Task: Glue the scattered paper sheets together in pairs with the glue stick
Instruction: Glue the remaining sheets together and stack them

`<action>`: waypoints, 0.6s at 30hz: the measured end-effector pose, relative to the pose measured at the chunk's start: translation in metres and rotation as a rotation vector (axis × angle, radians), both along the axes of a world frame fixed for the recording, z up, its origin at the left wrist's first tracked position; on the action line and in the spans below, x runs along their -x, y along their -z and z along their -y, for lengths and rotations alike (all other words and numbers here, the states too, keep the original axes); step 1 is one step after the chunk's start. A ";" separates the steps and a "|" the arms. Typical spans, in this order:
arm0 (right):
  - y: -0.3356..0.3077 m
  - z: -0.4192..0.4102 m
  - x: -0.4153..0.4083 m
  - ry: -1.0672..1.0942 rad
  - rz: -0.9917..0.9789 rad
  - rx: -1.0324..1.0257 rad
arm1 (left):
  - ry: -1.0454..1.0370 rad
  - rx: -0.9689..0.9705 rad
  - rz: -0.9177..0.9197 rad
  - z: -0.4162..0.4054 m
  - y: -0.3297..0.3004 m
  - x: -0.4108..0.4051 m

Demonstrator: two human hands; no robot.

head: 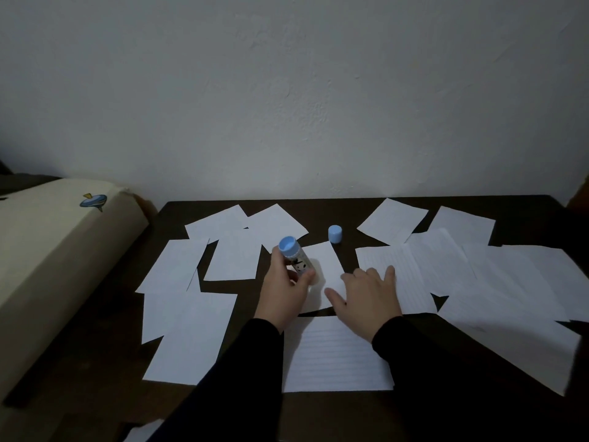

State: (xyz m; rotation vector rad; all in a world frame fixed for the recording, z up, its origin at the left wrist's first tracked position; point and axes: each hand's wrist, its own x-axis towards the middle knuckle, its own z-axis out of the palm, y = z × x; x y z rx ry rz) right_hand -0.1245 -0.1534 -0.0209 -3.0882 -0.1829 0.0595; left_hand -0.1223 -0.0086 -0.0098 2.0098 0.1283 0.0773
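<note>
A: How many hands are on the table [334, 215], and what has each got?

B: Two, both in black sleeves; the left hand [282, 290] has its fingers and thumb curled round the glue stick [294, 258], which is tilted with its blue base toward the camera and its lower end down on the small sheet [322, 269] at the centre; the right hand [366, 295] lies flat with fingers spread and straight, pressing on that same small sheet and holding nothing.

A: And the cap?

B: One blue cap [335, 234], standing alone on the dark table just beyond the small sheet; it is off the stick.

A: Count the paper for me.

B: Roughly thirteen sheets, though overlaps make the exact number hard to fix; about five or six lie to the left, several overlapping, such as the left sheet [173, 266]; one lined sheet [334, 355] lies nearest the person, under the forearms; another lined sheet [401, 279] sits just right of the right hand; five or so more fan out to the far right, again overlapping.

A: Anything else?

B: One cream box [57, 256] beside the table on the left, with a small blue picture on it; a pale wall [287, 90] behind.
</note>
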 end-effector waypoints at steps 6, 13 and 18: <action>0.006 0.027 -0.011 -0.175 -0.065 -0.100 | 0.158 -0.124 -0.012 0.008 0.002 0.004; 0.012 0.037 -0.013 -0.232 -0.087 -0.195 | 0.305 -0.209 0.083 0.019 0.005 0.013; 0.012 0.032 -0.012 -0.192 -0.075 -0.225 | 0.374 -0.257 0.118 0.023 0.003 0.011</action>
